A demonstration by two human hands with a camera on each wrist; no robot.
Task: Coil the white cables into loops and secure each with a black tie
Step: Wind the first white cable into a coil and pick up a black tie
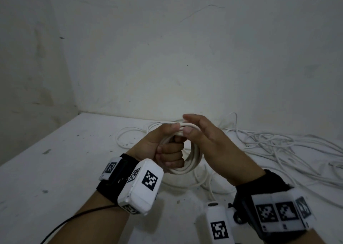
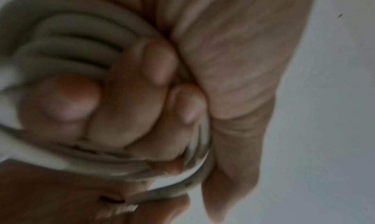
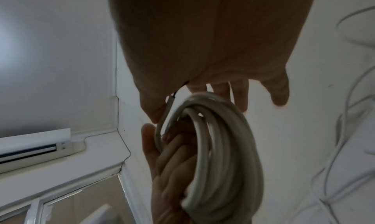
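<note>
A plain indoor room, bare and rather worn, most like a spare room or a makeshift work corner in a home or small office. The wall (image 1: 185,48) is white plaster, scuffed and hairline-cracked, meeting a second wall in a corner at the far left. The white table (image 1: 55,169) is chipped and speckled with dirt. Loose white cables (image 1: 278,145) sprawl over its right side up to the wall. In the right wrist view a wall air conditioner (image 3: 34,145) hangs on the left, beside a white moulding (image 3: 113,83) and a white window or door frame (image 3: 61,193).
</note>
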